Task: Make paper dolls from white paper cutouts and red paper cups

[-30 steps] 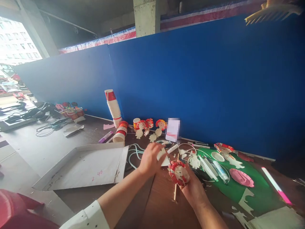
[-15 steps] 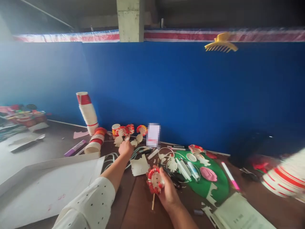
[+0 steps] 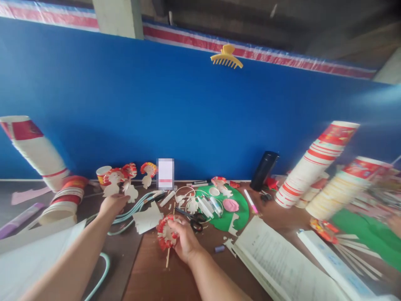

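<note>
My right hand (image 3: 186, 240) is closed around a round paper craft (image 3: 169, 235) with a ruffled red-and-white rim, its thumb on the pale middle. A thin wooden stick (image 3: 168, 258) shows below the craft and another length of it above. My left hand (image 3: 113, 205) reaches low to the back left, fingertips beside the white paper body (image 3: 132, 193) of a cut-out figure; blur hides whether they touch it. Two more figures with curled red rims, one at left (image 3: 112, 179) and one at right (image 3: 148, 173), lean near the blue partition.
Stacked paper cups stand left (image 3: 40, 154) and right (image 3: 313, 167). Black-handled scissors (image 3: 196, 221) lie beyond my right hand. Markers and scraps cover a green sheet (image 3: 244, 213). An open booklet (image 3: 275, 259), pale cables (image 3: 138, 207) and a black cylinder (image 3: 265, 171) are around. A person's hand (image 3: 395, 223) blurs far right.
My view has swung right, bringing the right-hand cup stacks and black cylinder into sight. My left hand has drawn slightly down and left from the figures. The right hand still holds the craft.
</note>
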A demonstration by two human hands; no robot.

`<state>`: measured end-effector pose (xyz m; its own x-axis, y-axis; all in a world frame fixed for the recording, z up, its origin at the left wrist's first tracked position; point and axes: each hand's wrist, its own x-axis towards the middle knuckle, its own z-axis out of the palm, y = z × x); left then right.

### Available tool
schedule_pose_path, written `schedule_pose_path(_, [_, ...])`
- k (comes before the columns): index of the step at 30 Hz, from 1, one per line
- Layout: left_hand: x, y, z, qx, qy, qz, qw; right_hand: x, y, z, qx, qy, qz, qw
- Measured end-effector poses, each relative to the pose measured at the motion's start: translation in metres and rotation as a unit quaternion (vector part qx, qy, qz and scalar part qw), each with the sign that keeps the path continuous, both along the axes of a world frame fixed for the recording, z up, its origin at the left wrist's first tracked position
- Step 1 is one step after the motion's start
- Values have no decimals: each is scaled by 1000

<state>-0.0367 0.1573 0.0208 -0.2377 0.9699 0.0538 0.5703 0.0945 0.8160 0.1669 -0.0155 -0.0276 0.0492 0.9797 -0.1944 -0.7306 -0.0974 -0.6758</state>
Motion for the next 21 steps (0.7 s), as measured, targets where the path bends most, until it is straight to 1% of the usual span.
schedule_pose_path(1, [-1, -12, 4, -23, -10, 2, 1000, 0, -1, 2, 5, -1, 2, 1000])
schedule_pose_path(2, [-1, -26, 8, -47, -40, 9, 998, -1, -1, 3, 13, -5, 3, 1000])
schedule_pose_path(3, [1, -41, 12, -49, -69, 16, 996, -1, -2, 5, 23, -11, 4, 1000])
schedule_pose_path(5, [9, -70, 19, -32, -146, 13, 989, -1, -4, 9, 43, -22, 7, 999])
schedule_pose_path(6, [16, -85, 22, -26, -194, 1, 981, -1, -5, 10, 52, -26, 7, 998])
schedule_pose_path(8, [30, -110, 22, -18, -282, -25, 959, 0, -6, 12, 59, -28, 5, 998])
schedule_pose_path(9, [37, -120, 19, -16, -305, -33, 952, 0, -7, 12, 61, -30, 2, 998])
schedule_pose_path(11, [50, -137, 11, -31, -317, -41, 947, 1, -7, 12, 61, -36, -8, 997])
schedule_pose_path(12, [55, -144, 6, -26, -320, -40, 946, 2, -7, 11, 58, -41, -15, 997])
schedule_pose_path(14, [63, -153, -7, -20, -290, -47, 956, 4, -8, 9, 49, -51, -30, 997])
schedule_pose_path(16, [67, -158, -20, 8, -269, -65, 961, 5, -8, 7, 42, -59, -45, 996])
schedule_pose_path(18, [68, -160, -31, 43, -266, -94, 958, 5, -8, 5, 38, -68, -55, 995])
schedule_pose_path(21, [68, -158, -41, 57, -265, -103, 957, 6, -10, 6, 41, -85, -63, 994])
